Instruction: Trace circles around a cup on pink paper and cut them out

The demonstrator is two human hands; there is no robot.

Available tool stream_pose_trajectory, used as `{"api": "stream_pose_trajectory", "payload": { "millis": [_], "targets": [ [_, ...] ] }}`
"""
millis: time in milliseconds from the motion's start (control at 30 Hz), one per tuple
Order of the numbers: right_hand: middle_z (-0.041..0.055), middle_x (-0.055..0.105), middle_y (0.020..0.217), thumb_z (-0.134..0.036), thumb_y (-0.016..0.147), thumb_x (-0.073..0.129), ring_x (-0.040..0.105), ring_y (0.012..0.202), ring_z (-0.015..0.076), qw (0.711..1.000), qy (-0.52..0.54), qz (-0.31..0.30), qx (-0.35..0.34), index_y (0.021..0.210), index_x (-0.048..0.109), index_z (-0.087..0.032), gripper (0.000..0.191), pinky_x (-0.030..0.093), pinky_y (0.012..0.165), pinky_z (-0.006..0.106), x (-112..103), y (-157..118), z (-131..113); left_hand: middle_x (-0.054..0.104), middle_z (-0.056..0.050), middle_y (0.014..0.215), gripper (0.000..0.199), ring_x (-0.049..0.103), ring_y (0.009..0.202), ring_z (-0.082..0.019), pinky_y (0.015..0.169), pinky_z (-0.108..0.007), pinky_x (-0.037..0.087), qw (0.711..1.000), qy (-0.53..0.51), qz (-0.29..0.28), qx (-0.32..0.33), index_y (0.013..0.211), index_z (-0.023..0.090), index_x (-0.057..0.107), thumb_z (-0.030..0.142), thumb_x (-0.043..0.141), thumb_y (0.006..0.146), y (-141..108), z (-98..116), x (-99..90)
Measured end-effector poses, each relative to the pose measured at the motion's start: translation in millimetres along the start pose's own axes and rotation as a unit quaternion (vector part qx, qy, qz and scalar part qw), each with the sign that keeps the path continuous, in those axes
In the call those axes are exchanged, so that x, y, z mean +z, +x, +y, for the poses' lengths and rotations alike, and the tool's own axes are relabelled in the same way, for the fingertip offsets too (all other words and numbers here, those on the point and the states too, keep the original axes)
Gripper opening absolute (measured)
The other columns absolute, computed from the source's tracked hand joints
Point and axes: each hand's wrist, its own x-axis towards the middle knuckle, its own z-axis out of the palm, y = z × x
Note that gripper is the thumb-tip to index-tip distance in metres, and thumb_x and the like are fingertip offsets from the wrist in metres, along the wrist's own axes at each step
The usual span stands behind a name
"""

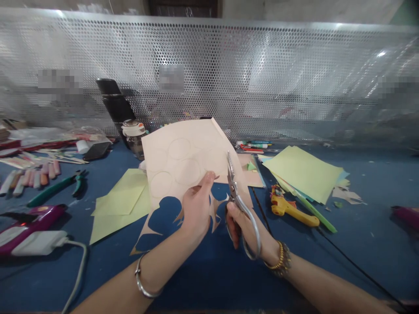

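A cream paper sheet point(203, 148) with circles drawn on it is held up above the blue table. Rounded pieces are cut out of its lower edge, and thin scraps hang there. My left hand point(196, 205) grips the sheet at its lower middle, thumb on top and fingers partly hidden behind. In my right hand point(240, 222) are silver scissors point(233, 187), blades pointing up against the right part of the sheet. The fingers of this hand are wrapped round the handles.
Yellow-green papers lie left point(122, 196) and right point(304, 172). A yellow glue gun point(291, 209) with a cord rests at right. Pliers point(57, 189), a purple tool point(32, 222) and several chalk-like sticks are left. A black bottle point(116, 104) and jar stand before a perforated metal screen point(203, 56).
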Motion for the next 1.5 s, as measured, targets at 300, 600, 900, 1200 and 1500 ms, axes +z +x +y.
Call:
{"api": "stream_pose_trajectory", "payload": {
  "millis": [300,600,900,1200,1500],
  "targets": [
    [-0.0080,0.040,0.043,-0.066,0.081,0.047,0.039,0.031,0.0064,1.000,-0.004,-0.008,0.020,0.067,0.043,-0.020,0.049,0.034,0.028,0.017,-3,1,9,0.072,-0.010,0.083,0.032,0.066,0.081,-0.019,0.076,-0.030,0.051,0.999,0.043,0.009,-0.021,0.077,0.015,0.074,0.045,0.074,0.067,9,4,-12.5],
    [-0.0086,0.042,0.048,-0.065,0.080,0.050,0.039,0.031,0.0062,0.998,-0.024,-0.005,0.050,0.075,0.046,-0.019,0.046,0.035,0.027,0.017,-2,1,9,0.073,-0.010,0.093,0.033,0.064,0.100,-0.022,0.091,-0.032,0.047,0.999,0.037,-0.003,-0.024,0.078,0.014,0.075,0.045,0.076,0.066,12,3,-24.7],
    [-0.0098,0.041,0.045,-0.066,0.078,0.050,0.039,0.031,0.0057,0.995,-0.064,-0.003,0.078,0.081,0.048,-0.019,0.048,0.035,0.029,0.016,-8,2,8,0.073,-0.006,0.077,0.025,0.066,0.082,-0.017,0.076,-0.026,0.050,0.997,0.076,-0.008,-0.017,0.071,0.016,0.075,0.041,0.074,0.067,18,10,-33.5],
    [-0.0099,0.041,0.047,-0.069,0.074,0.053,0.039,0.031,0.0060,0.993,-0.078,0.000,0.086,0.082,0.047,-0.019,0.051,0.035,0.028,0.017,-11,3,3,0.069,-0.004,0.062,0.025,0.065,0.067,-0.015,0.063,-0.023,0.051,0.996,0.073,-0.032,-0.036,0.068,0.015,0.075,0.040,0.075,0.067,23,15,-39.0],
    [-0.0077,0.042,0.048,-0.069,0.078,0.049,0.041,0.035,0.0062,0.997,-0.072,-0.037,0.008,0.072,0.043,-0.020,0.050,0.037,0.034,0.018,-15,3,2,0.071,-0.006,0.066,0.024,0.066,0.068,-0.017,0.064,-0.025,0.052,0.996,0.044,-0.039,-0.061,0.068,0.014,0.075,0.038,0.076,0.066,23,14,-38.5]
  ]
}}
